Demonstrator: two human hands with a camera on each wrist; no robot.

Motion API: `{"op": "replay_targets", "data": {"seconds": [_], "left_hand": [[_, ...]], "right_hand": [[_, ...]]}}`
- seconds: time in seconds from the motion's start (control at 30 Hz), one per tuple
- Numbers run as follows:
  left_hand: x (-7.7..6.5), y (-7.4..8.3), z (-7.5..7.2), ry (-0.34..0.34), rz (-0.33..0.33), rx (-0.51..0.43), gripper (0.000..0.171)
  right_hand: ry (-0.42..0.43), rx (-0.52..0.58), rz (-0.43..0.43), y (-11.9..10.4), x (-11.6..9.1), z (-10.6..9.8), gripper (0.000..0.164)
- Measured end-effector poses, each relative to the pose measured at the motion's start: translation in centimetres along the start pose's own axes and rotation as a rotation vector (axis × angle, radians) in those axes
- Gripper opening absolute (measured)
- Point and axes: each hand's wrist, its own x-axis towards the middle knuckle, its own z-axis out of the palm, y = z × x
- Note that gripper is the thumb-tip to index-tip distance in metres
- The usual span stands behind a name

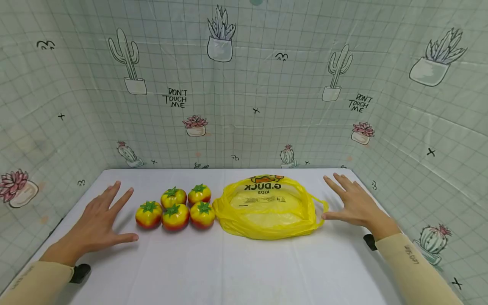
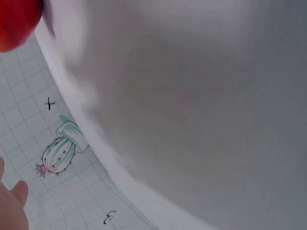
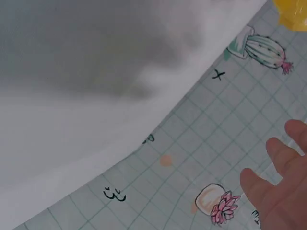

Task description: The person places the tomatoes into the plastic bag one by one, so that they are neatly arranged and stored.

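Observation:
Several toy tomatoes, yellow and red with green leafy tops, stand grouped left of centre; the leftmost tomato (image 1: 148,215) is nearest my left hand (image 1: 97,220). That hand is spread with fingers straight and holds nothing. A yellow plastic bag (image 1: 267,212) printed "G.DUCK KIDS" in mirrored letters lies flat to the right of the tomatoes. My right hand (image 1: 352,203) is spread beside the bag's handle loop, its thumb tip close to the loop; whether they touch I cannot tell. In the left wrist view part of a red tomato (image 2: 17,21) shows at the corner.
A white table (image 1: 228,271) carries everything. Grey-green gridded cloth (image 1: 244,140) with drawn cacti and pots rises behind it and along both sides. The rightmost tomatoes sit close against the bag's left end. Dark wrist devices (image 1: 80,273) show below the sleeves.

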Motion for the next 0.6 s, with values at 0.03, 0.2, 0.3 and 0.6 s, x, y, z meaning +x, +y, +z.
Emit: {"op": "replay_targets", "data": {"seconds": [0.03,0.2,0.3,0.6], "left_hand": [[0.1,0.1,0.0,0.005,0.005,-0.016,0.121],[0.7,1.0,-0.2,-0.006,-0.009,-0.058,0.119],[0.8,1.4,-0.3,-0.046,-0.046,-0.096,0.115],[1.3,1.9,0.1,-0.116,-0.136,-0.263,0.108]], "right_hand": [[0.003,0.008,-0.005,-0.1,0.1,0.1,0.11],[-0.005,0.065,-0.013,-1.0,0.7,0.7,0.109],[-0.029,0.114,0.004,-1.6,0.9,1.1,0.107],[-0.112,0.264,0.058,-3.3,1.9,1.6,0.1]]}}
